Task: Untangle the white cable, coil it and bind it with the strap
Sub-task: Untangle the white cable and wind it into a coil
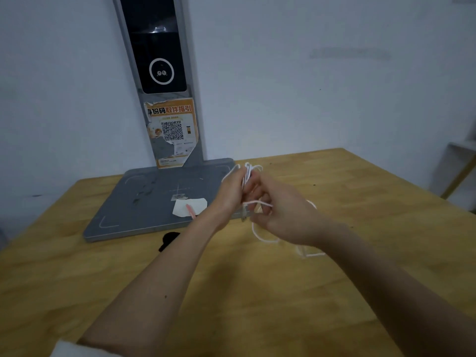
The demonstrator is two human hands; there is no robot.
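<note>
A thin white cable [247,173] is bunched in loops held up above the wooden table [231,292]. My left hand [233,191] grips the bunch of loops, which stick out above its fingers. My right hand [280,212] is closed on a strand of the same cable just to the right. More cable hangs below my right hand and lies in loose loops on the table near my right wrist. A small black thing [168,239], possibly the strap, lies on the table under my left forearm; I cannot tell for sure.
A grey scanner stand [164,199] with a flat base and a tall post sits at the back of the table against the wall. A white paper scrap [190,206] with a pink pen lies on the base. A pale shelf [458,171] stands at the right edge.
</note>
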